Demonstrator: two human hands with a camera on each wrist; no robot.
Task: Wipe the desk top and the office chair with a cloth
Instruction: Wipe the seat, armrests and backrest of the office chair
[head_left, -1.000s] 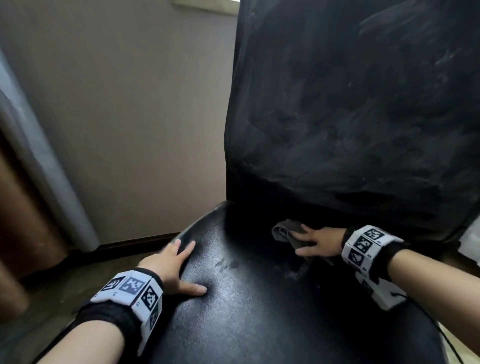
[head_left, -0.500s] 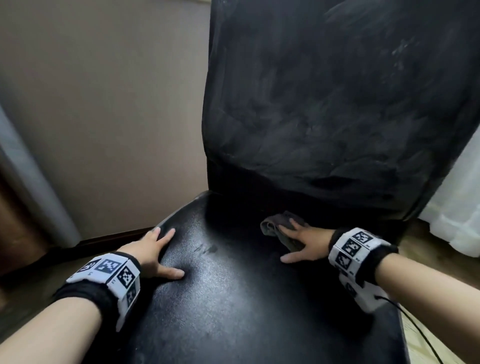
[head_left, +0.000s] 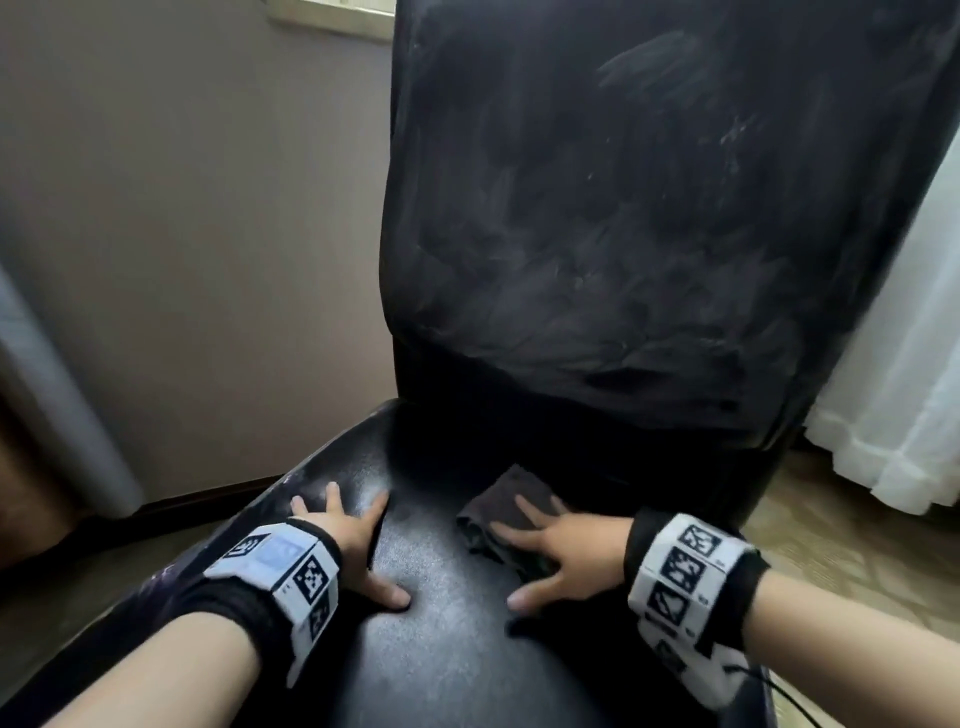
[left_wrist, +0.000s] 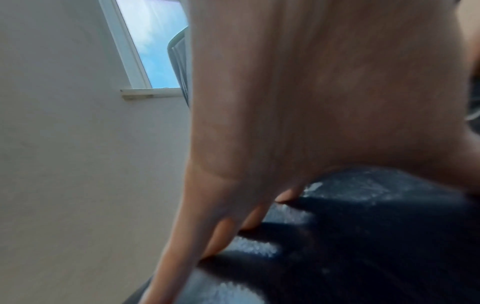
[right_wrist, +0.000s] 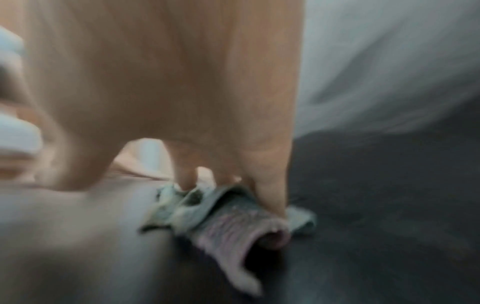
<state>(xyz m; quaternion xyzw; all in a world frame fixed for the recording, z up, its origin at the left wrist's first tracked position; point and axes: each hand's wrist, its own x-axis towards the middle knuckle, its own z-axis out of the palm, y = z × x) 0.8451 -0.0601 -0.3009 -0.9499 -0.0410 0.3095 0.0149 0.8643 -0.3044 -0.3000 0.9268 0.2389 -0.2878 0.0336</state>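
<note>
A black leather office chair fills the head view, its seat (head_left: 441, 639) in front of me and its dusty, smeared backrest (head_left: 623, 234) rising behind. A dark grey cloth (head_left: 514, 499) lies crumpled on the seat, right of centre. My right hand (head_left: 550, 545) presses flat on the cloth with straight, spread fingers, the thumb on bare seat. In the right wrist view the cloth (right_wrist: 233, 216) bunches under the fingertips (right_wrist: 272, 197). My left hand (head_left: 353, 540) rests flat on the seat's left edge, fingers spread; the left wrist view shows its fingers (left_wrist: 207, 226) on the seat (left_wrist: 363, 236).
A beige wall (head_left: 197, 234) stands to the left, with a window sill (head_left: 332, 21) at the top and a dark baseboard (head_left: 208, 493) below. A white curtain (head_left: 893, 389) hangs at the right. Wooden floor (head_left: 841, 530) shows beside the chair. A grey curtain (head_left: 57, 405) hangs at far left.
My right hand has dragged the cloth from the seat's back crease toward me along the seat. My left hand stays on the seat's left edge. My view has shifted.
</note>
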